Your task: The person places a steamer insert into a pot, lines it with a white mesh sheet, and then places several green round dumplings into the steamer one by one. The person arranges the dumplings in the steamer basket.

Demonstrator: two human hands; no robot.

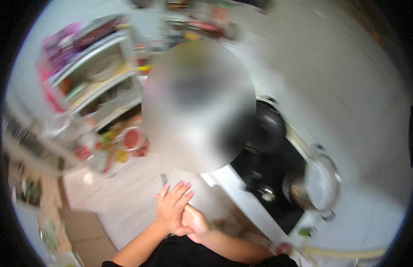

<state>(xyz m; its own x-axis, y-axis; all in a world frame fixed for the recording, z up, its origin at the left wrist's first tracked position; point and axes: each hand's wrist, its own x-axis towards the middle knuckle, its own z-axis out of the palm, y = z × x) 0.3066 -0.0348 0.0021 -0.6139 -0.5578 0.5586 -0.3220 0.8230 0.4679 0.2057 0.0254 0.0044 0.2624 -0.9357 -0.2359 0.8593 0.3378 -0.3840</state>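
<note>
My two hands are pressed together low in the middle of the head view, in front of my dark clothing. My left hand [174, 210] lies on top, palm down, its fingers extended and slightly apart. Beneath and beside it is my right hand [195, 220], partly covered, so its fingers are mostly hidden. No object shows between the hands. Part of the view above them is blurred out by a large oval.
On the right, a black stove [273, 187] carries a dark wok [268, 128] and a metal pot [320, 185]. A loaded white shelf [106, 85] stands at the left, with bags and a red-filled container [131, 138] near it. Flattened cardboard [84, 230] lies lower left.
</note>
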